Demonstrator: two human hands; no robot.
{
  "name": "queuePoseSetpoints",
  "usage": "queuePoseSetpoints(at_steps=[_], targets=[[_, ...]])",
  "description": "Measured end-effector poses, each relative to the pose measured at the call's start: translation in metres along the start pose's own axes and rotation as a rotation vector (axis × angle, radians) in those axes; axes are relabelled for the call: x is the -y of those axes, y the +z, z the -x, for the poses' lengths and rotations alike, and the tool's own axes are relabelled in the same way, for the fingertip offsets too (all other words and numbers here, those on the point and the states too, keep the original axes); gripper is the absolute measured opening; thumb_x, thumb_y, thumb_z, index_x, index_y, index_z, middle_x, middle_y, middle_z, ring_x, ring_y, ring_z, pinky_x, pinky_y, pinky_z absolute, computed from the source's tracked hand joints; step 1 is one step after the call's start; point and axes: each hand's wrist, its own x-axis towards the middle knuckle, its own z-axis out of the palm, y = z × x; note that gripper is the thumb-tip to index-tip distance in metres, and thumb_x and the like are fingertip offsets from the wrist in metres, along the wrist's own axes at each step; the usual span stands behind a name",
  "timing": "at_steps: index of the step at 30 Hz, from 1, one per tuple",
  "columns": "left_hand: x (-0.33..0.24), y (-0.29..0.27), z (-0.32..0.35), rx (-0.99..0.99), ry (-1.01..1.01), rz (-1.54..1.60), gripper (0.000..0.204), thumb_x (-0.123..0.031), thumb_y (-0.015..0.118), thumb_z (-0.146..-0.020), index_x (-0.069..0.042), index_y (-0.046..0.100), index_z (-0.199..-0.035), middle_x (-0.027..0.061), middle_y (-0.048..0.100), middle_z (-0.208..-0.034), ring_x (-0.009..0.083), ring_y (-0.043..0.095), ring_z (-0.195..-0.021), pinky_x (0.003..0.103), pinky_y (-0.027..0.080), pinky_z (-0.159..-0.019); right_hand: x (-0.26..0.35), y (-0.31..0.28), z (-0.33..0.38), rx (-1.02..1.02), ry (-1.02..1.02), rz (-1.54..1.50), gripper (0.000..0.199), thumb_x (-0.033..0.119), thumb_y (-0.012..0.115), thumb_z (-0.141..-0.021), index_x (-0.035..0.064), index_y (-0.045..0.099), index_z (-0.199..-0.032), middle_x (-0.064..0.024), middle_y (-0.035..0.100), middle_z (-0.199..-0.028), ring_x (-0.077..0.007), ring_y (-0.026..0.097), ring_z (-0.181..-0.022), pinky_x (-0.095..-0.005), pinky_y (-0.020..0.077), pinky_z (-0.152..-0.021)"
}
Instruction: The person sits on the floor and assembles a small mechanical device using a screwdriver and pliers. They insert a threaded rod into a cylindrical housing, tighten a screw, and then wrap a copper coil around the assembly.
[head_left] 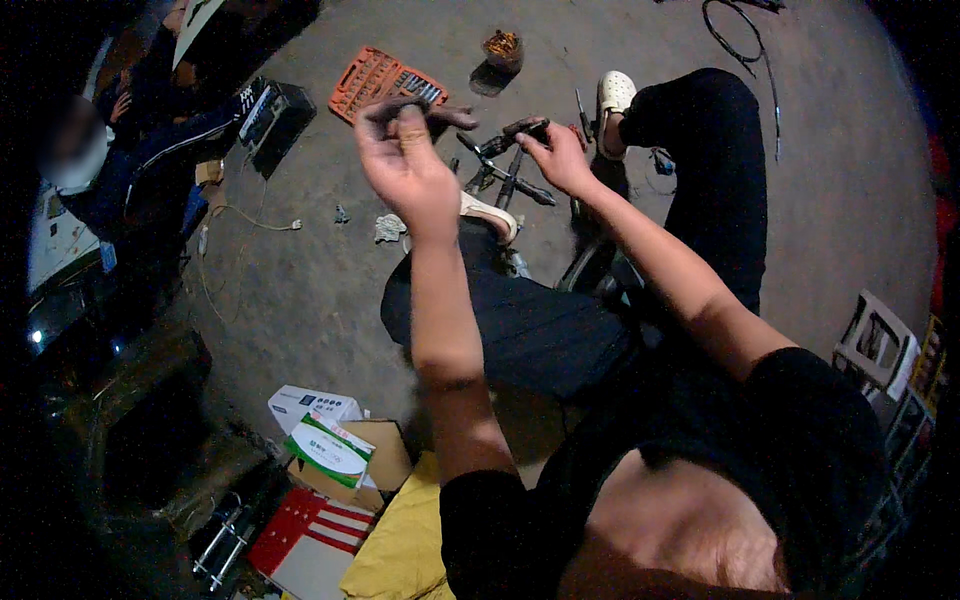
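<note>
My left hand [405, 155] is raised in front of me, its grimy fingers pinched around a small dark part [440, 113]. My right hand [560, 155] reaches forward and grips the dark handlebar grip [525, 127] of a small bicycle-like frame [510, 175] lying between my legs. Both forearms come up from the lower edge. My knees in dark trousers flank the frame, with white shoes [613, 95] on the concrete floor [300, 300].
An open orange tool case [385, 82] and a small jar [503, 50] lie ahead. A dark box [275, 115] with a cord sits at left near a seated person [110, 150]. Cardboard boxes [335, 450] lie at lower left. A cable [740, 45] curls at top right.
</note>
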Motion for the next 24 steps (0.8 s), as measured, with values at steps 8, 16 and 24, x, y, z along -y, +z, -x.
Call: queuePoseSetpoints(at_steps=[8, 16, 24], targets=[[-0.015, -0.026, -0.028, -0.242, 0.016, 0.024, 0.008, -0.007, 0.048, -0.090, 0.000, 0.050, -0.089, 0.0091, 0.057, -0.079, 0.0178, 0.056, -0.066, 0.030, 0.049, -0.064, -0.069, -0.013, 0.018, -0.079, 0.905, -1.230, 0.029, 0.024, 0.047, -0.092, -0.0028, 0.053, -0.101, -0.0126, 0.061, -0.095, -0.0166, 0.059, -0.086, -0.0299, 0.0513, -0.075], [0.015, 0.036, 0.000, 0.071, -0.239, 0.129, 0.007, -0.005, 0.050, -0.089, 0.000, 0.048, -0.093, 0.0097, 0.056, -0.081, 0.0209, 0.057, -0.060, 0.036, 0.050, -0.059, -0.121, 0.004, 0.009, 0.111, 1.074, -1.204, 0.023, 0.021, 0.048, -0.091, 0.0001, 0.054, -0.097, -0.0121, 0.061, -0.092, -0.0199, 0.062, -0.075, -0.0279, 0.0558, -0.069], [0.031, 0.031, -0.019, -0.102, -0.245, -0.067, 0.006, -0.009, 0.046, -0.091, -0.004, 0.048, -0.090, 0.0045, 0.053, -0.074, 0.0103, 0.047, -0.055, 0.026, 0.041, -0.054, -0.159, 0.002, 0.002, -0.090, 1.090, -0.949, 0.046, 0.042, 0.060, -0.082, 0.0010, 0.055, -0.103, -0.0078, 0.058, -0.101, -0.0215, 0.056, -0.091, -0.0373, 0.0474, -0.077]])
